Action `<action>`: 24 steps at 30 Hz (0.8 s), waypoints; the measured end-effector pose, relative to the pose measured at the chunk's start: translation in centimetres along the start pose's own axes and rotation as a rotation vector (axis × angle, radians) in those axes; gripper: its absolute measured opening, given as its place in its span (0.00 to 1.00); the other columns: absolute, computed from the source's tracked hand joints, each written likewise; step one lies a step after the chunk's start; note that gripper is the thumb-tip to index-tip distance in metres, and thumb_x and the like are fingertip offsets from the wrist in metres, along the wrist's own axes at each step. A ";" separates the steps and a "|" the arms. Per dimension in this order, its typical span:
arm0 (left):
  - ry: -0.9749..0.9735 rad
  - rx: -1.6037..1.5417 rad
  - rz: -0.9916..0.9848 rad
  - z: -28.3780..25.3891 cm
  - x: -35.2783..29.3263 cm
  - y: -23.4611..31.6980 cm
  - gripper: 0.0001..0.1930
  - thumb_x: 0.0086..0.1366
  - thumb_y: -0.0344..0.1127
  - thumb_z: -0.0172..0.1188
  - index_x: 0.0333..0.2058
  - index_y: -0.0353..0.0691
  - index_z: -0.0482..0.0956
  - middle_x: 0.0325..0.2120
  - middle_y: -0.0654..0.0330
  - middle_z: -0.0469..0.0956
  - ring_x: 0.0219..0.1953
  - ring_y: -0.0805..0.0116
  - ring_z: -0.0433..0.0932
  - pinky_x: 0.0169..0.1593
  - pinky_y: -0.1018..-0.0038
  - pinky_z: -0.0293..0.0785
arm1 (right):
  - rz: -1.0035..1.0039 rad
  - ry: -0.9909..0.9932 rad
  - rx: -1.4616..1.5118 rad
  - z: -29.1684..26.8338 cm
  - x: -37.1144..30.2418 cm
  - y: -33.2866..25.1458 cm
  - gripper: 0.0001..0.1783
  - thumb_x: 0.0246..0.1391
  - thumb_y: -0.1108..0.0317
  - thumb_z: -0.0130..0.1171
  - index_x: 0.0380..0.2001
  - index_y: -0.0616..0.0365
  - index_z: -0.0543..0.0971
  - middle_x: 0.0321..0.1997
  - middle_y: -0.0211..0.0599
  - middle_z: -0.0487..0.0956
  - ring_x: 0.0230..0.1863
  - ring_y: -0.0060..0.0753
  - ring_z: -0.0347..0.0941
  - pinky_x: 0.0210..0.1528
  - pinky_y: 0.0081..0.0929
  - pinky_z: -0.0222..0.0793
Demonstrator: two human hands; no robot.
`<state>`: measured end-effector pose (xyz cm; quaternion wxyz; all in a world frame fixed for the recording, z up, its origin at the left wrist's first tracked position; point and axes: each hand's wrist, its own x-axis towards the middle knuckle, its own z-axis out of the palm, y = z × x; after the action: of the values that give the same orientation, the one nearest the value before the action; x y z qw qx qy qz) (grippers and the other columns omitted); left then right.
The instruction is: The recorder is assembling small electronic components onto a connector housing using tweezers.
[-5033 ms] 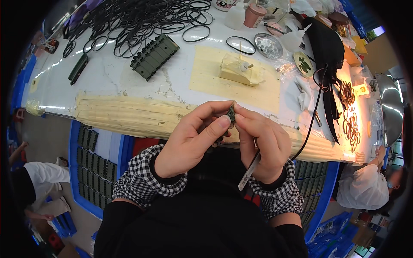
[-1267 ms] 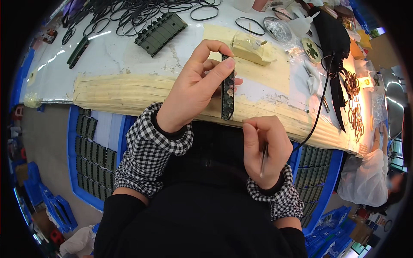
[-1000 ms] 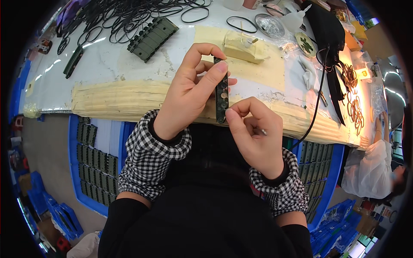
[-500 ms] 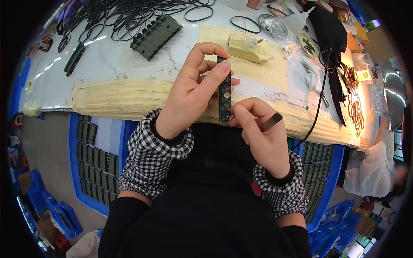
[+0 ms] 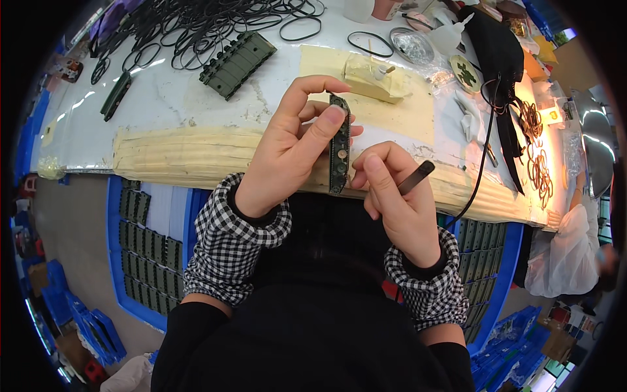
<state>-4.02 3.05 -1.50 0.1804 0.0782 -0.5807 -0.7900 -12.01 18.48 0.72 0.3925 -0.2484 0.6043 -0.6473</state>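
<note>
My left hand pinches a narrow dark green part with round wheels along its side, like a model tank's running gear. It stands nearly upright, its upper end between thumb and fingers. To its right, my right hand is closed around a slim dark tool whose flat end sticks out past the thumb. The tool's other end is hidden by the fingers. A small gap separates the right fingertips from the part. Beyond the hands lies a wider green ribbed part, with a narrow one farther left.
Black loops are heaped at the back left. A yellowish block sits behind my hands. Blue trays with rows of green parts flank my lap below the table edge. A black cable crosses the right side, where another person's pale sleeve shows.
The green part has tilted, its lower end swinging slightly left and toward me. My right fingertips have drawn away from its lower end, opening a gap.
</note>
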 end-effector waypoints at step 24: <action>-0.376 -0.211 -0.297 0.6 -2.2 1.7 0.20 0.67 0.28 0.51 0.56 0.33 0.60 0.46 0.52 0.75 0.49 0.72 0.74 0.51 0.78 0.69 | 0.075 -0.375 -0.100 -4.7 1.7 -3.8 0.10 0.55 0.70 0.60 0.39 0.62 0.78 0.25 0.27 0.79 0.25 0.11 0.73 0.23 0.08 0.62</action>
<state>-1.87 3.95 0.08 -0.0413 -0.0049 -0.5004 -0.8648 -17.55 19.72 3.53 0.5091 -0.3611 0.5610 -0.5437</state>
